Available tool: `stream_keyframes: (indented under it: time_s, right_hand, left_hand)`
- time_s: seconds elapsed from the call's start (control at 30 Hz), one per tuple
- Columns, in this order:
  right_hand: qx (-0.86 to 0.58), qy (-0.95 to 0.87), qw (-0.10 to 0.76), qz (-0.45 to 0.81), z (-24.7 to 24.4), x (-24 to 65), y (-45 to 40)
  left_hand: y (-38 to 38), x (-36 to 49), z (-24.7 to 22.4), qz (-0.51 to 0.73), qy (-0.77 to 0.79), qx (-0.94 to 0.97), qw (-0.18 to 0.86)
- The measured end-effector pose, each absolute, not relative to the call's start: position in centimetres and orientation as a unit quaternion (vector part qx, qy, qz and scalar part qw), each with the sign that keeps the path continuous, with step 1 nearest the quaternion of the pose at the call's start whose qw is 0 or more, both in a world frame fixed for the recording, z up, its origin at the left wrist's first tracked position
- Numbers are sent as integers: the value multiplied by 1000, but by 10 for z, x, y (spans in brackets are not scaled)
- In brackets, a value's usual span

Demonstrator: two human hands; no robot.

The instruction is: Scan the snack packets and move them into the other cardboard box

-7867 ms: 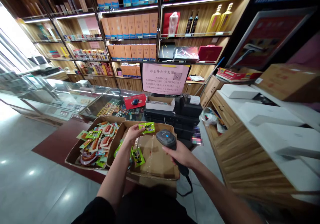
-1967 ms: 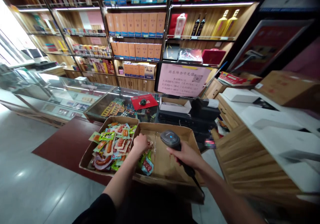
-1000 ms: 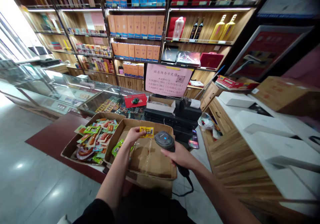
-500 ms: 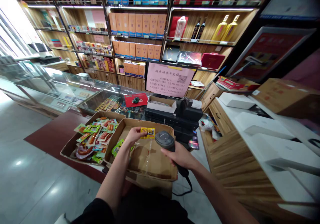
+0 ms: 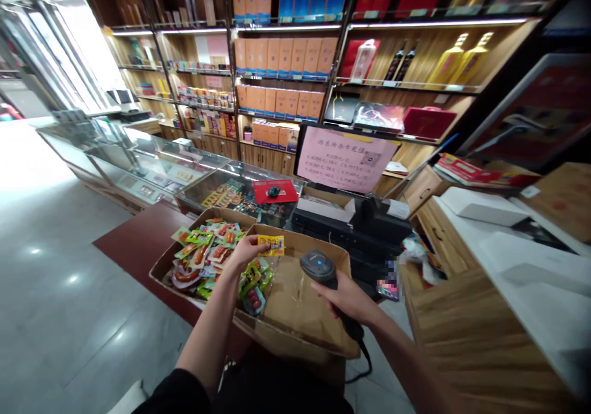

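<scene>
My left hand [image 5: 246, 252] pinches a small yellow packet [image 5: 273, 246] above the left part of the right cardboard box [image 5: 305, 306]. In my right hand [image 5: 346, 297] is a dark barcode scanner [image 5: 318, 266], its head over that same box and a small blue light showing on top. Green snack packets [image 5: 253, 281] lie at the left side of the right box, partly behind my left forearm. The left cardboard box [image 5: 159, 271], touching the right one, is full of mixed snack packets [image 5: 203, 255].
Behind the boxes stand a glass display counter [image 5: 198, 183], a red card [image 5: 277, 191] and a monitor with a pink notice [image 5: 344, 158]. A white counter [image 5: 498, 247] with a carton [image 5: 561, 201] is on the right. Stocked shelves line the back.
The view has swung left, so most things appear farther right. My left hand with the yellow packet has moved left relative to the box, away from the scanner. A blue light now shows on the scanner.
</scene>
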State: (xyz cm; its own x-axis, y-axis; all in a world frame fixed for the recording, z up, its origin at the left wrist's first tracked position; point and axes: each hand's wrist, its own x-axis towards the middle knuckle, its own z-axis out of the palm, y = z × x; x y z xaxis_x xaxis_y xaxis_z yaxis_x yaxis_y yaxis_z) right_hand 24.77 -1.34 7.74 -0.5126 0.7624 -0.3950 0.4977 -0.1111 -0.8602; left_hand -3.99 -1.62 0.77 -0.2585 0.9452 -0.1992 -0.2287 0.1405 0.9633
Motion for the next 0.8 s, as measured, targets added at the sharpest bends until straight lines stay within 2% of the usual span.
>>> stream_keyframes:
  time_s: [0.37,0.8]
  right_hand:
    - [-461,-688,84,554,77,190,-14]
    - [-470,-688,94,545,79,129,-24]
  left_hand:
    - [-61,-168,33,679,619,221,329]
    - [-58,-202,32,651,610,263,367]
